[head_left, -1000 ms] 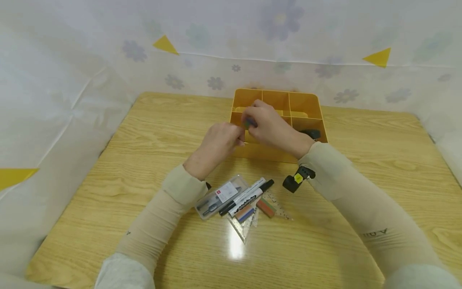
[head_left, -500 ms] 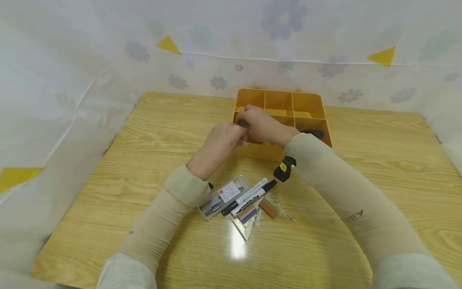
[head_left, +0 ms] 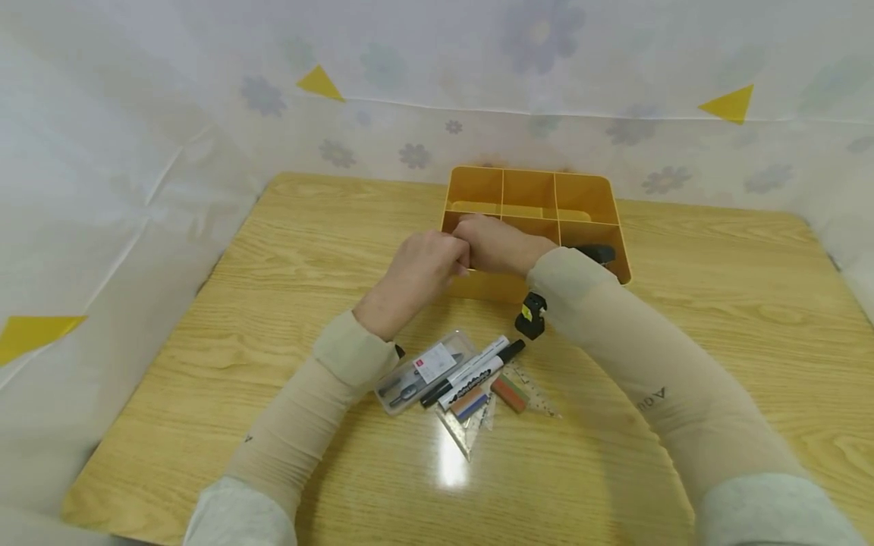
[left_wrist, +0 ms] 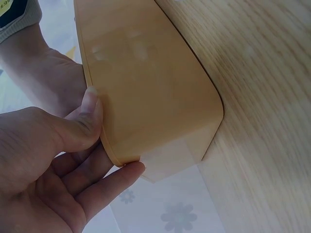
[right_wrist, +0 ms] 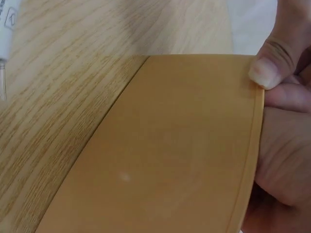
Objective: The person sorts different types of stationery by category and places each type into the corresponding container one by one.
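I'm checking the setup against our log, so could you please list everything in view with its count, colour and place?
Table: one, wood-toned, centre
Flower-patterned sheet: one visible behind, whitish
Triangles: three, yellow, on the sheet
Organizer box: one, orange-yellow, far side of table
Stapler-like object: one, black, organizer box's front right
Compass case: one, clear, near side of organizer box
Markers: two, white and black, beside compass case
Erasers: two, multicoloured, beside markers
Triangular rulers: count unclear, transparent, around erasers
Wrist camera: one plainly visible, black, right cuff
Sleeves: two, beige, forearms
Left grip: one, bare, pinching organizer box's front-left rim
Right grip: one, bare, partly inside organizer box, front left
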The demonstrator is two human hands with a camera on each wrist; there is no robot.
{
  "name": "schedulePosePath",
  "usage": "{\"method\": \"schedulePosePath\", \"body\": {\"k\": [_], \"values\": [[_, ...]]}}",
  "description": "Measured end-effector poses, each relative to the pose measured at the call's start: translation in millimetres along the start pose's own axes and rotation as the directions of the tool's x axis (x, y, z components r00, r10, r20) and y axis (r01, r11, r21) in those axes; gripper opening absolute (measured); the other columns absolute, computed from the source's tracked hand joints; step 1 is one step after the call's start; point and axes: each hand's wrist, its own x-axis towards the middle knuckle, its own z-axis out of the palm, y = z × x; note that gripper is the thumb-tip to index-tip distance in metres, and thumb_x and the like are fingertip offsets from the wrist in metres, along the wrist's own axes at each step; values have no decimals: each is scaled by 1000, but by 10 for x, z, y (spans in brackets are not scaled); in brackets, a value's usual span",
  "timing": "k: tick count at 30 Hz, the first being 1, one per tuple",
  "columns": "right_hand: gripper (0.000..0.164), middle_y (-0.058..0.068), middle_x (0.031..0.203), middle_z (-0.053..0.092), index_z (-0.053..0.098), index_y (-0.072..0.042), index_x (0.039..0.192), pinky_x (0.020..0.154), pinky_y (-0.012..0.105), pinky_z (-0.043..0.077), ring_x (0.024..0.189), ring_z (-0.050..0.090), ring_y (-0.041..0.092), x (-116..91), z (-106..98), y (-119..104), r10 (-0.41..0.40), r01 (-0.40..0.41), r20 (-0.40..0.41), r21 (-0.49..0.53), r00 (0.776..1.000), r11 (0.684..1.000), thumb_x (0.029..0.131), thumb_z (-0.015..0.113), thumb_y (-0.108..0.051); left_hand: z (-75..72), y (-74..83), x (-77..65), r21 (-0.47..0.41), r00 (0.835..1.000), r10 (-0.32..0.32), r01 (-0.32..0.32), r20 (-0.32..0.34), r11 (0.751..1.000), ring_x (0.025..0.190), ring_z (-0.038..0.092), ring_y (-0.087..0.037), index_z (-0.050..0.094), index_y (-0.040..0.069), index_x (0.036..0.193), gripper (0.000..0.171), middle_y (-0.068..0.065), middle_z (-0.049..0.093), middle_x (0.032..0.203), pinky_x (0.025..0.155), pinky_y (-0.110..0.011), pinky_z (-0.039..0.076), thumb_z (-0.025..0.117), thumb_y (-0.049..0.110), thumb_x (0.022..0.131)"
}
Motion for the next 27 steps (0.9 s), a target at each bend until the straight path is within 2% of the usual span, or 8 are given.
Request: {"method": "schedulePosePath", "body": {"k": [5, 13, 22, 27], "values": [[19, 2, 64, 48, 61, -14, 72, 51, 25, 32, 57, 43, 16, 2, 11, 5, 40, -39, 28, -22, 999, 999, 87, 55, -4, 3, 0, 7, -5, 1000, 4, -4, 3, 1000, 71, 57, -15, 67, 11, 83, 5, -1, 67, 85, 63, -28, 50, 67, 16, 84], [16, 3, 69, 52, 61, -14, 76, 55, 27, 36, 63, 46, 17, -10, 42, 28, 34, -34, -2, -45, 999, 998, 87, 56, -4, 18, 6, 21, 11, 1000, -5, 5, 20, 1000, 72, 57, -16, 67, 13, 84, 5, -1, 67, 86, 63, -29, 50, 66, 18, 85], [12, 4, 74, 52, 59, -12, 75, 56, 30, 40, 67, 45, 19, -35, 82, 68, -13, 6, -165, -43, 986, 999, 83, 57, -3, 15, 3, 19, 19, 1000, -6, 5, 26, 1000, 70, 56, -15, 66, 13, 83, 7, -1, 66, 84, 62, -29, 49, 67, 20, 84], [8, 5, 83, 51, 60, -9, 85, 60, 31, 43, 70, 46, 20, -116, 58, 44, -23, 6, -239, -72, 971, 997, 86, 54, -4, 11, -5, 19, 25, 1000, 5, -5, 19, 1000, 70, 57, -16, 67, 13, 84, 8, -1, 67, 83, 63, -29, 50, 68, 21, 83]]}}
